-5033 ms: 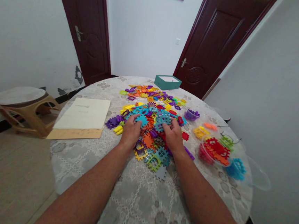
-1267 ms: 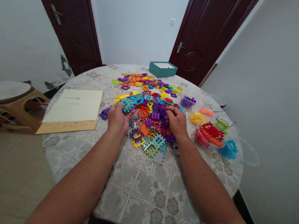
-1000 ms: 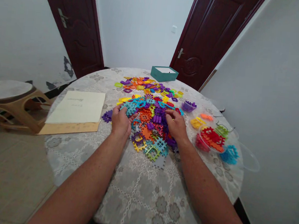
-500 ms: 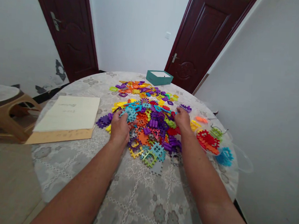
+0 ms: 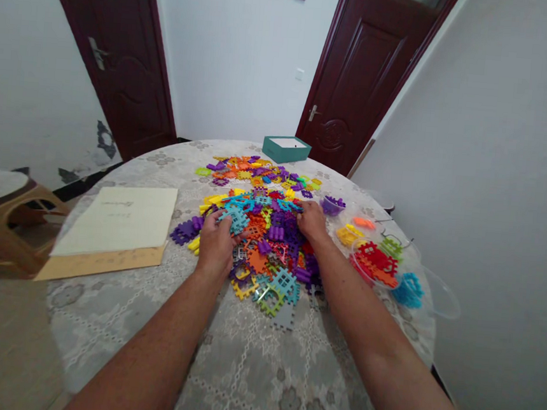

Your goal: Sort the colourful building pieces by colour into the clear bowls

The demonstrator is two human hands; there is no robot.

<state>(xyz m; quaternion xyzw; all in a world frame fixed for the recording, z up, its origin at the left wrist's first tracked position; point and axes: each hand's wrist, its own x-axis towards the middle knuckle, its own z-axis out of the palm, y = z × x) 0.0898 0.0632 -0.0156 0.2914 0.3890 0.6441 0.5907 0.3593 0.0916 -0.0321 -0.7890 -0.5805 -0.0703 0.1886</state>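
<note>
Light blue interlocking building tiles (image 5: 234, 219) are pinched in my left hand (image 5: 216, 241), raised over the left side of a mixed pile of plastic building tiles (image 5: 256, 259). My right hand (image 5: 311, 221) is at the pile's upper right, fingers bent and closed at a bright blue building tile (image 5: 291, 204); its fingertips are partly hidden. Purple tube-shaped pieces (image 5: 276, 233) and orange tiles lie between the hands. Nearest me in the pile are a light blue window tile (image 5: 286, 284), a green frame tile (image 5: 271, 302) and a grey tile (image 5: 284, 317).
Behind the pile lie more loose pieces (image 5: 245, 175) and a green box (image 5: 285, 150). To the right stand a tub of purple pieces (image 5: 332, 205), a tub of red pieces (image 5: 374, 265) and a blue cluster (image 5: 408, 289). Paper sheets (image 5: 119, 222) lie left, beside a stool (image 5: 18, 221).
My right hand has moved left, from beside the purple tub onto the pile's upper right. My left hand still holds the light blue tiles. The view has tilted up slightly.
</note>
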